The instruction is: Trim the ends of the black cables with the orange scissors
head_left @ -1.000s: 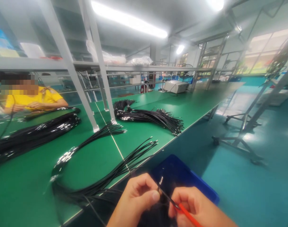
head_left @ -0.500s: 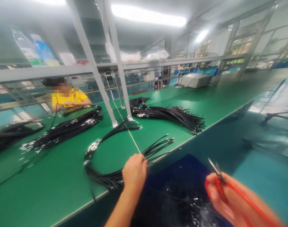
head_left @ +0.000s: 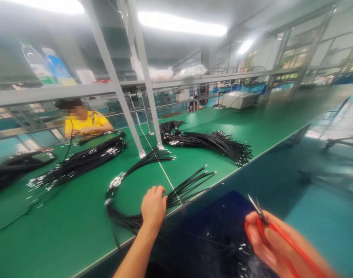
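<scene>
My left hand (head_left: 153,206) lies closed over a bunch of thin black cables (head_left: 186,189) at the near edge of the green table; its palm side is hidden. The cables' free ends fan out to the right, with pale tips. From my hand the bunch curves left and back round to a silvery wrapped section (head_left: 116,181), then ends in another spread of tips. At the lower right, my right hand (head_left: 266,239) grips red-handled scissors (head_left: 258,212), the blades pointing up and slightly apart, away from the cables.
More black cable bundles lie on the green table (head_left: 86,216), at left (head_left: 86,158) and behind (head_left: 208,143). Grey shelf posts (head_left: 149,85) stand on it. A dark blue bin (head_left: 223,208) with clear plastic sits below the edge. A person in yellow (head_left: 89,123) works across the table.
My left hand has slid leftward along the cable bunch, baring more of it on the right. My right hand has shifted slightly left with the scissors.
</scene>
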Available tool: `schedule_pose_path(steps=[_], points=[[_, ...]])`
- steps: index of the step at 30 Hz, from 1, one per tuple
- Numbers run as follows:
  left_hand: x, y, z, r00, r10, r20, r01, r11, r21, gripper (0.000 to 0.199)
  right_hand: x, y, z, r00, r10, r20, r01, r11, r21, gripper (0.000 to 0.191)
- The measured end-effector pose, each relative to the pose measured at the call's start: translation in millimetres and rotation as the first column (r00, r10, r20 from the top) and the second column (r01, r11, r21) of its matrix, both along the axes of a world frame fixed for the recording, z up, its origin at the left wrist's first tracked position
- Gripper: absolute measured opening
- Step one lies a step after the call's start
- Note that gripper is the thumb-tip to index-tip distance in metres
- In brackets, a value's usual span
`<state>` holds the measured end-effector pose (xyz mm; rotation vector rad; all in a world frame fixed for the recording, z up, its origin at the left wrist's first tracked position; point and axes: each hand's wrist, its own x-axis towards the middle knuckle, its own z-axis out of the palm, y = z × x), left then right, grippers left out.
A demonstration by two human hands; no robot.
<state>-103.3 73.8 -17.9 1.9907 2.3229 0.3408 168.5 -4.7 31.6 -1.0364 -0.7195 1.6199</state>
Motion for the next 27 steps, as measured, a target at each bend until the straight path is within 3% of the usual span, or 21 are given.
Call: schedule_pose_path(steps=[7,12,16,20,23,27], points=[[9,-20,1.3,0.999,0.029,0.015,-0.027,0.995,-0.096,0.013,4,-1,-3.2,1.0,-0.006,0.012,0.006,1.0,0.003,0.039],[-13,-11,3.5,0.96,0.048,0.274,-0.003,0.987,-0.161,0.014,-2,0,11.2,1.0,-0.007,0.013,0.007,0.999,-0.032,0.051],[-36,0,13.2,0.782,-0.022,0.623,0.189,0.96,-0.204,0.003,-6,-3,17.1,0.999,-0.026,0.025,0.026,1.0,0.008,0.052],[-42,7,29.6,0.549,-0.103,0.829,0.336,0.936,-0.107,0.021,-6,-5,9.3,0.999,-0.026,0.025,0.025,0.998,0.049,0.043],[-26,14,48.1,0.461,-0.169,0.871,0.374,0.927,-0.017,0.026,-8,-3,-0.3,0.999,-0.054,0.009,0.053,0.997,0.062,0.038],[25,16,73.0,0.449,-0.284,0.847,0.376,0.92,0.109,0.027,-13,0,-13.1,0.994,-0.111,-0.011,0.112,0.993,0.034,0.03]])
